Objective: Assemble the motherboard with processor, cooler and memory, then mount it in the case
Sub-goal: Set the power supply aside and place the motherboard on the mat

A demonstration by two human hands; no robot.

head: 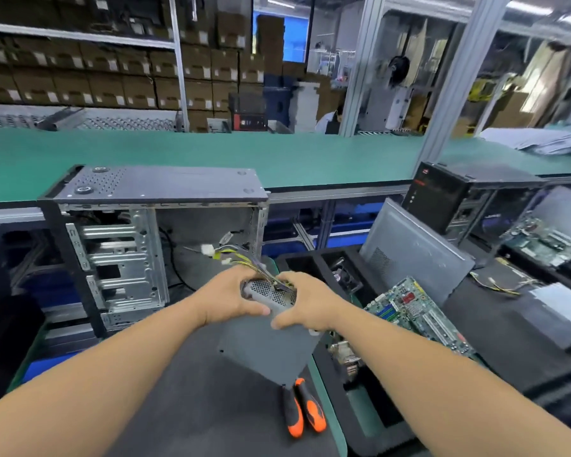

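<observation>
I see the open grey metal computer case (152, 225) standing empty at left. My left hand (229, 296) and right hand (302, 301) both clamp curled fingers round a grey perforated power supply box (271, 293), its wires trailing into the case. Two orange-black screwdrivers (304, 407) lie below; the green motherboard (419, 311) rests in a black foam tray (327, 258) at right.

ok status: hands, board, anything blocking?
Both hands, left and right, hold power supply. Motherboard untouched in foam tray. Case open, its cables trailing from supply.
</observation>
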